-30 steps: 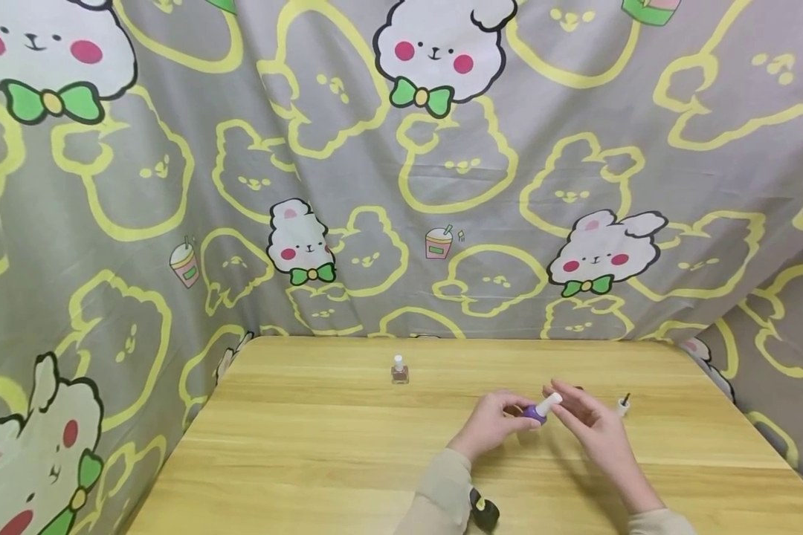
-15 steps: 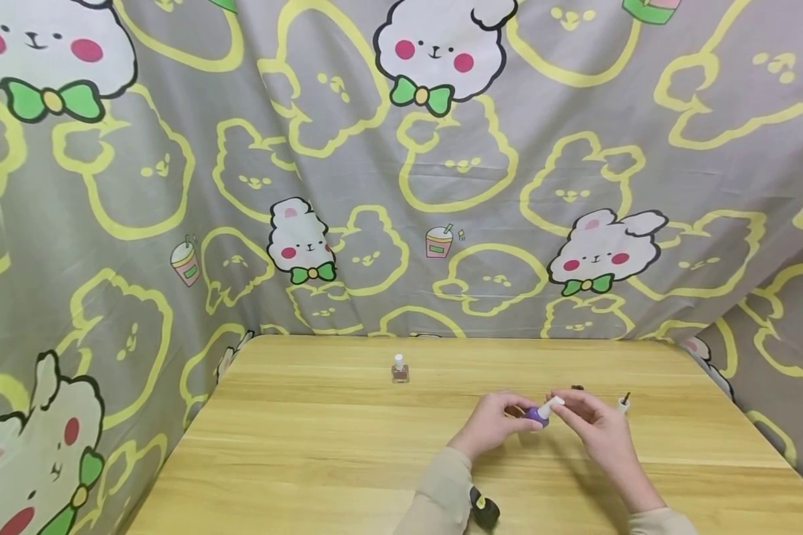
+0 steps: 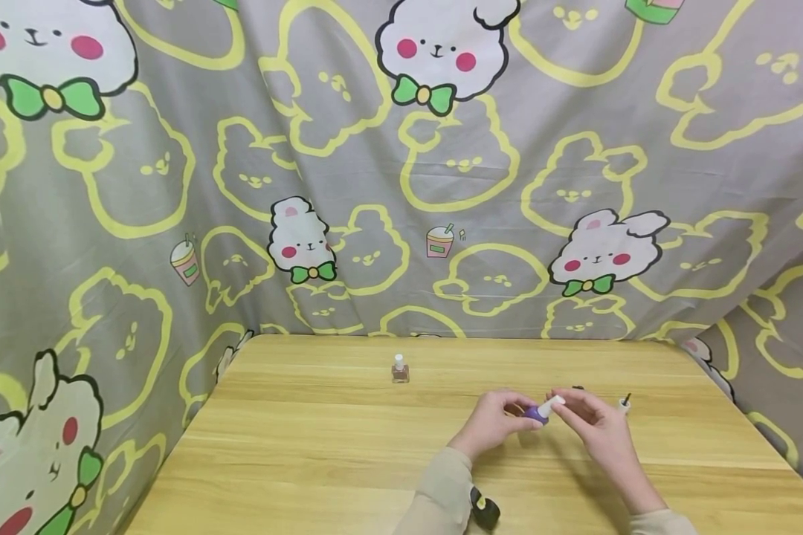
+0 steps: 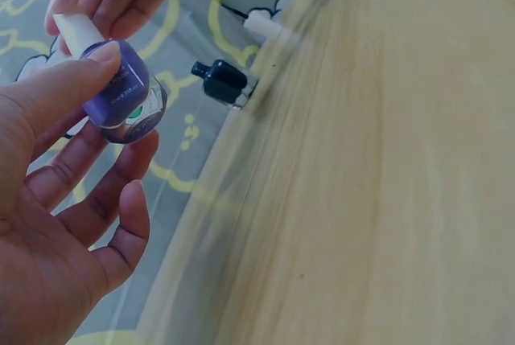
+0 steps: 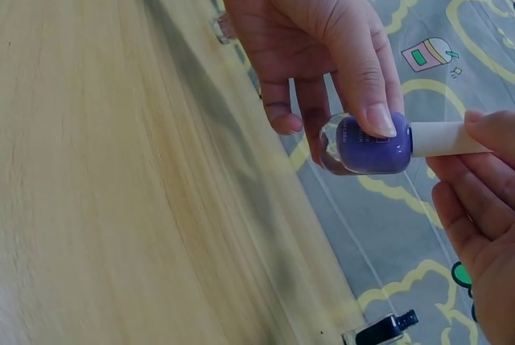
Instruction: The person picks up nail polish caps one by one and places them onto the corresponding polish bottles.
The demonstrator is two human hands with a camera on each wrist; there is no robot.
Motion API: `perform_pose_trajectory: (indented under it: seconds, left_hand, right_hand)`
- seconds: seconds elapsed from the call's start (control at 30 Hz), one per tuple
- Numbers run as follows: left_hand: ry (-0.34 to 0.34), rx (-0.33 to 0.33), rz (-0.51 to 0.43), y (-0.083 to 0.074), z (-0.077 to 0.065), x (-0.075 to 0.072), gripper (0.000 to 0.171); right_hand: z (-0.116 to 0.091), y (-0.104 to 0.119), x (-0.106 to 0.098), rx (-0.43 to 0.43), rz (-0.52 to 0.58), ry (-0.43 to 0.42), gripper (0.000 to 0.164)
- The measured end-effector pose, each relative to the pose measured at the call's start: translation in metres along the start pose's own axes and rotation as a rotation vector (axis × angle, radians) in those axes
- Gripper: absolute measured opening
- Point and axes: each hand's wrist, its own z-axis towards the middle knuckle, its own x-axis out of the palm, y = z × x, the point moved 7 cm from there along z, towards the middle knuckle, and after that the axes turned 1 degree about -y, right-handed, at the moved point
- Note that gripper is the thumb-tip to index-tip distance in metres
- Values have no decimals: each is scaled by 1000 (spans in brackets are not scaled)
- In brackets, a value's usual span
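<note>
In the head view my left hand (image 3: pixel 495 421) holds a small nail polish bottle (image 3: pixel 536 414) of purple polish by its body, tilted above the table. Its white cap (image 5: pixel 441 139) points toward my right hand (image 3: pixel 597 425), whose thumb and fingers pinch the cap's end. The cap sits on the bottle neck. In the left wrist view the left thumb presses the glass, with other fingers loosely bent below. Beyond the hands stands an uncapped bottle of dark polish (image 4: pixel 224 81), mostly hidden by my right hand in the head view. Near it a white cap (image 3: pixel 624 406) stands brush-up.
A capped bottle of brownish-pink polish (image 3: pixel 400 372) stands toward the back of the wooden table (image 3: pixel 308 446). A grey curtain (image 3: pixel 375 178) with cartoon rabbits hangs behind and beside the table. A black object (image 3: pixel 485 513) sits at the left sleeve.
Over the last second the fingers of my right hand have lowered and drawn in around the white cap. My left hand and the purple bottle have barely moved.
</note>
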Motion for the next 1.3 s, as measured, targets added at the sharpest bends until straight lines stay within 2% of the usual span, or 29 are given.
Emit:
perform_pose_trajectory:
  seconds: [0.3, 0.63, 0.8, 1.1, 1.3]
  left_hand:
    - [-47, -10, -27, 3, 2, -13, 24]
    - [-164, -53, -103, 15, 4, -46, 27]
    - [-222, -66, -104, 25, 4, -63, 28]
    - [-324, -110, -123, 44, 2, -89, 29]
    - [-383, -118, -163, 55, 2, -101, 30]
  right_hand:
    - [1, 5, -5, -42, -3, -7, 28]
    - [5, 11, -28, -11, 78, -51, 30]
    - [8, 9, -44, 1, 117, -117, 29]
    - [9, -3, -79, 92, 206, -257, 31]
    - [6, -14, -100, 142, 275, -416, 29]
